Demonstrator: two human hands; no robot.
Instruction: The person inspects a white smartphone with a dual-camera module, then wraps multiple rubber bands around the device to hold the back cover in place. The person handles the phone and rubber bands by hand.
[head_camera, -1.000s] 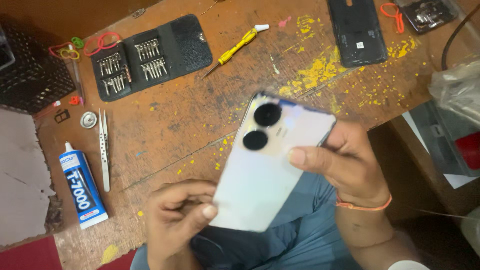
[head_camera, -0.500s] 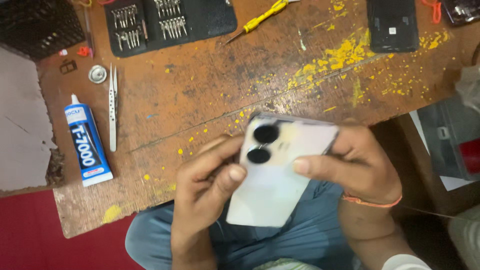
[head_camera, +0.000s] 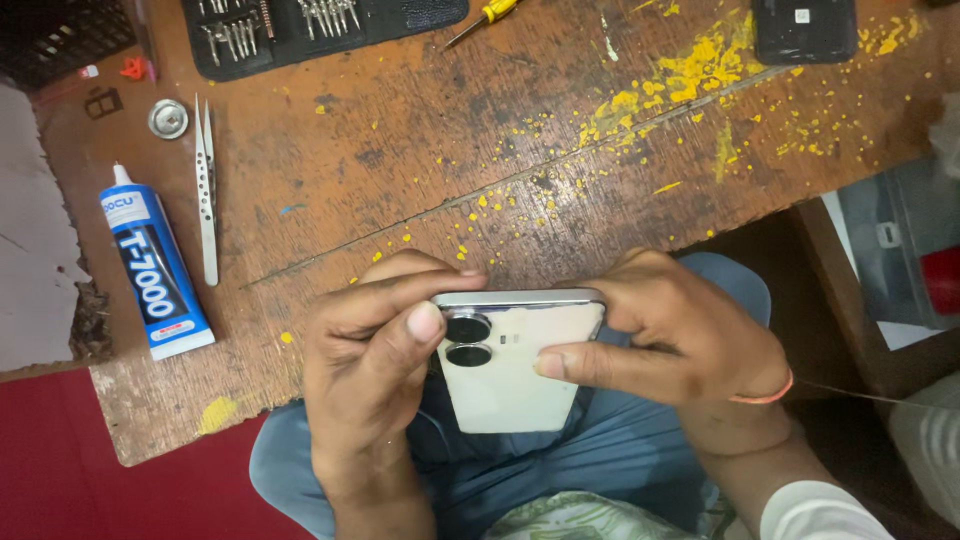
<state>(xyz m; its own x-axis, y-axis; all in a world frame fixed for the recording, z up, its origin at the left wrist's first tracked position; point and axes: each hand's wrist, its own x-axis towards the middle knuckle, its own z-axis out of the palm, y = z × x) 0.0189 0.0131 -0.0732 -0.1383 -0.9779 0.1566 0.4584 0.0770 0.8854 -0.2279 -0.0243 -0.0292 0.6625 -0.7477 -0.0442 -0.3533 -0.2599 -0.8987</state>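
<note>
A pale white smartphone (head_camera: 515, 370) with two round black camera lenses is held back-side up over my lap, just off the near edge of the worn wooden table (head_camera: 420, 160). My left hand (head_camera: 375, 365) grips its top left corner, thumb pressing beside the lenses. My right hand (head_camera: 665, 335) clasps its right side, thumb lying across the back cover. An orange thread circles my right wrist.
On the table lie a blue glue tube (head_camera: 155, 265), metal tweezers (head_camera: 206, 185), a small round metal part (head_camera: 167, 118), a black screwdriver-bit case (head_camera: 310, 25), a yellow-handled screwdriver (head_camera: 485, 18) and a dark phone (head_camera: 805, 28). Yellow paint spatters the wood.
The phone and both hands have moved down and toward me, from over the table edge to over my lap. The left hand shifted from the lower edge up to the top corner.
</note>
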